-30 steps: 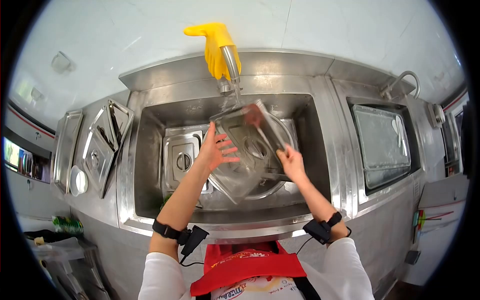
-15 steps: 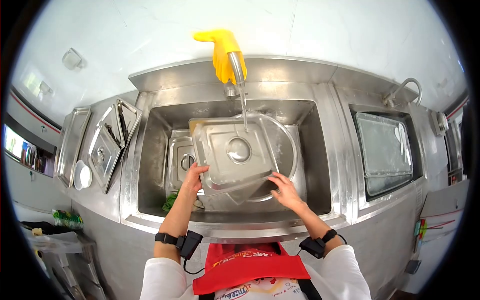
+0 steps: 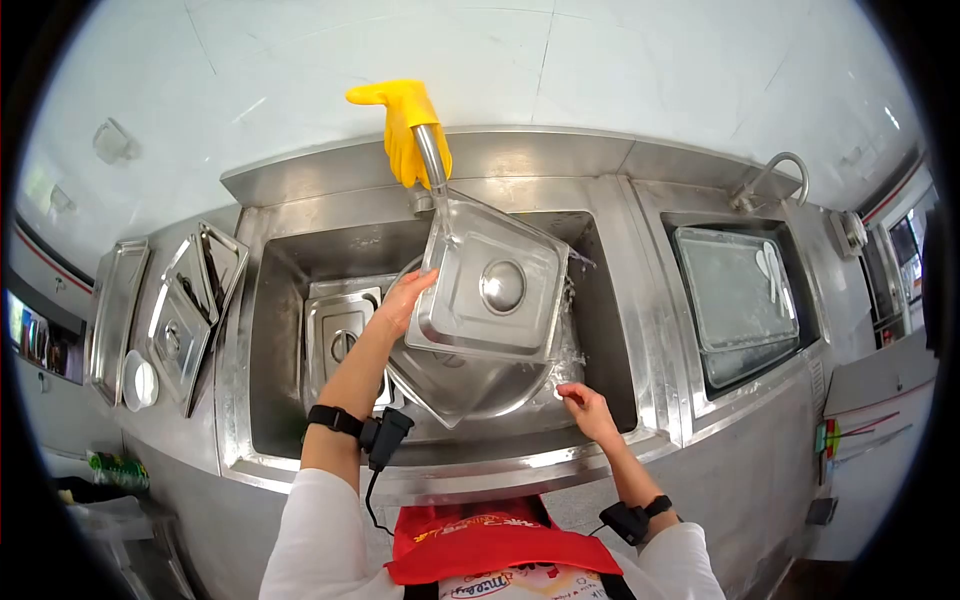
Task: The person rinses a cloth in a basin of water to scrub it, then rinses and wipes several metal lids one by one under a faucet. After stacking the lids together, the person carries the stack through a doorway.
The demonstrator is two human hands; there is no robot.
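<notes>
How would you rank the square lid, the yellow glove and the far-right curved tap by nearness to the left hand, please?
From the left hand:
1. square lid: touching, gripped at its left edge.
2. yellow glove: farther back, straight ahead.
3. curved tap: far off at the right.

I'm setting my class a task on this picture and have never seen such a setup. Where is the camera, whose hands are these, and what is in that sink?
The camera sits on the person's head and looks down, so both bare arms are the wearer's. The left hand grips the edge of a square steel lid, tilted under the running tap, where a yellow glove hangs. The right hand reaches the rim of a round steel basin below; whether it grips is unclear. A second lid lies in the sink, further lids left of it.
</notes>
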